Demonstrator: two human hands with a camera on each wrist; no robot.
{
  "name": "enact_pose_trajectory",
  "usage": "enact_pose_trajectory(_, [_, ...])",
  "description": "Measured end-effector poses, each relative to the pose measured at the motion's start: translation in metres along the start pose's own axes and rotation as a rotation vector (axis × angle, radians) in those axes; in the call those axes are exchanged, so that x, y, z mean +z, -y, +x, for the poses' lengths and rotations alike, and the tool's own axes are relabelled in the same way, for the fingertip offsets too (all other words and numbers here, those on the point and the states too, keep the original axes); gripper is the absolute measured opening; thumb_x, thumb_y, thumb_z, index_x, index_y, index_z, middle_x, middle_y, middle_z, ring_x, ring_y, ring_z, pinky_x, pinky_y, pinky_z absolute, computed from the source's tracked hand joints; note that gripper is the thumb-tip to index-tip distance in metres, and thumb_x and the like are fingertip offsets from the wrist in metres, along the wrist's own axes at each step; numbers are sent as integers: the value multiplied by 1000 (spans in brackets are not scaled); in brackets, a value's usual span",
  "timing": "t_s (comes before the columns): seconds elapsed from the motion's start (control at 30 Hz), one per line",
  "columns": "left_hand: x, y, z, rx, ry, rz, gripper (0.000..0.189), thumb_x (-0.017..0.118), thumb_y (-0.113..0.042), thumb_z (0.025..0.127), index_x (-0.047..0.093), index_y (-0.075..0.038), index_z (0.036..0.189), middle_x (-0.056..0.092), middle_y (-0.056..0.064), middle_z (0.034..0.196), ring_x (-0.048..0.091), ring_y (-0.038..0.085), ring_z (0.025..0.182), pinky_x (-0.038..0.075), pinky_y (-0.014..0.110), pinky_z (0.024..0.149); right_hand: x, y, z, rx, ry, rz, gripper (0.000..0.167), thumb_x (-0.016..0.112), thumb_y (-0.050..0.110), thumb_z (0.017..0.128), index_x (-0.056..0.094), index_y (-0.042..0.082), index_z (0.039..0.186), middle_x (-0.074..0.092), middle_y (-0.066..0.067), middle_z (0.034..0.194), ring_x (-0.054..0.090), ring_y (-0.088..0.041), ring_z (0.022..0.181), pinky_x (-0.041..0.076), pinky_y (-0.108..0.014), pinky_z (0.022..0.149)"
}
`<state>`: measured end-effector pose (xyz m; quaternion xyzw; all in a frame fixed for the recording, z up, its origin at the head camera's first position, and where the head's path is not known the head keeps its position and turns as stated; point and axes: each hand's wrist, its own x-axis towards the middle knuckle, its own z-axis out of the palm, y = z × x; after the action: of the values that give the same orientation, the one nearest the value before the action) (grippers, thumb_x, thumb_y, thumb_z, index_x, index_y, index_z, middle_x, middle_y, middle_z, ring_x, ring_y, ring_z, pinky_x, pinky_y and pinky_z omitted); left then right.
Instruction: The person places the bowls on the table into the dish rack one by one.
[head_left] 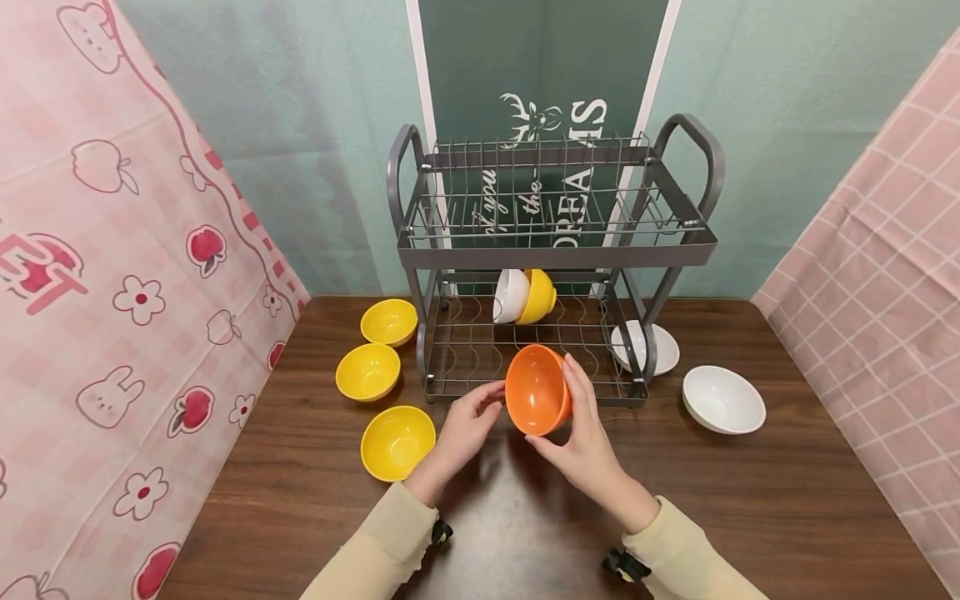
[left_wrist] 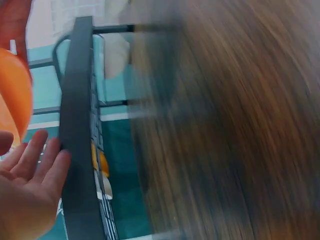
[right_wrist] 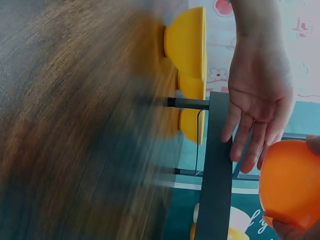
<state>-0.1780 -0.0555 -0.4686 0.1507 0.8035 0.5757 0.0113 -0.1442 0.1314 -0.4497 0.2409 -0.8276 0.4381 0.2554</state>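
An orange bowl [head_left: 535,390] is held tilted above the table in front of the rack, its inside facing the head camera. My right hand [head_left: 588,442] grips it at the right side, thumb below and fingers along the outer wall. Beside the bowl's left edge is my left hand [head_left: 467,429]; in the right wrist view its fingers [right_wrist: 245,135] are fairly straight, with tips close to the bowl. Whether they touch it I cannot tell. Behind stands a grey two-tier dish rack [head_left: 555,254]. On its lower tier a white bowl [head_left: 511,297] and a yellow bowl [head_left: 538,297] stand on edge, nested together.
Left of the rack, three yellow bowls [head_left: 397,443] sit upright on the brown wooden table [head_left: 292,500]. To the right are a white bowl [head_left: 723,400] and a shallower white dish [head_left: 663,350], partly behind the rack's leg. Patterned cloths hang around the table.
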Motion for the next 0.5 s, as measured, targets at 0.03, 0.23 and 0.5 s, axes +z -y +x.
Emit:
enact_pose_trajectory(0.03, [-1,1,1,31,-11,77,33,53,-8,91,57,-4,124,62,12,120,59,25,110,51,35,91,0,-1,0,0,0,2,111,88,-1,49,25,-4,141,24,-23,146,32,-32,130,21,-6,106])
enact_pose_trajectory(0.23, [-6,8,8,234,-108,494,30,58,-8,86,63,-8,116,64,4,117,56,22,111,47,38,92,1,-4,0,2,6,8,113,88,-1,49,24,-1,142,23,-20,148,33,-32,129,23,-5,104])
enact_pose_trajectory(0.5, [-16,19,21,246,-90,832,39,63,-26,86,60,-14,123,56,2,132,46,23,127,36,44,105,-4,-7,5,26,7,-27,113,87,0,53,21,4,145,21,-19,150,33,-34,131,24,-6,103])
